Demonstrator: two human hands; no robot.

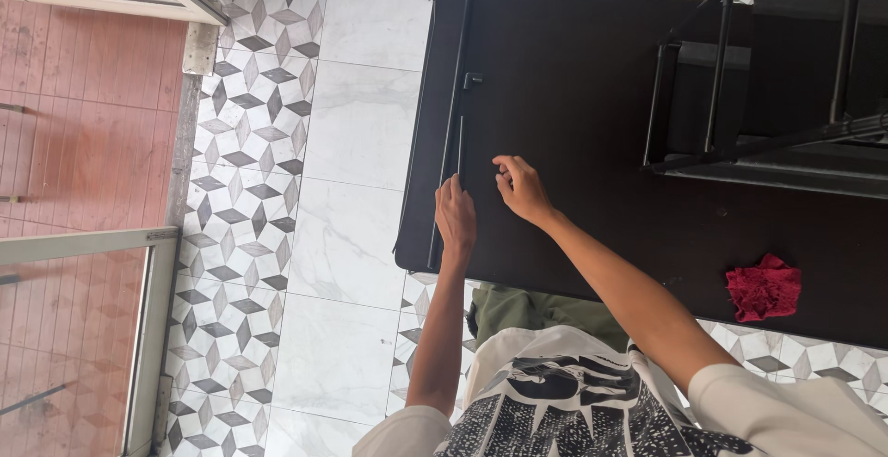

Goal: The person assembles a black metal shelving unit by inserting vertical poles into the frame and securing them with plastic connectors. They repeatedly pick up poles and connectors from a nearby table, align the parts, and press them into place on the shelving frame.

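Here the left hand (455, 216) grips a thin black rod (453, 115) on the dark table (573, 96); the right hand (523, 189) rests curled, empty.

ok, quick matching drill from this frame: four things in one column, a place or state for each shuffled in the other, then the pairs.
Things:
1. left hand
2. right hand
3. red cloth
4. black metal frame

Places or states:
A. crumpled near the table's near edge, far from both hands
B. fingers bent, on the dark table top beside the rod
C. standing on the far right part of the table
D. on the end of a thin black rod along the table's left edge

Pairs: 1-D, 2-B, 3-A, 4-C
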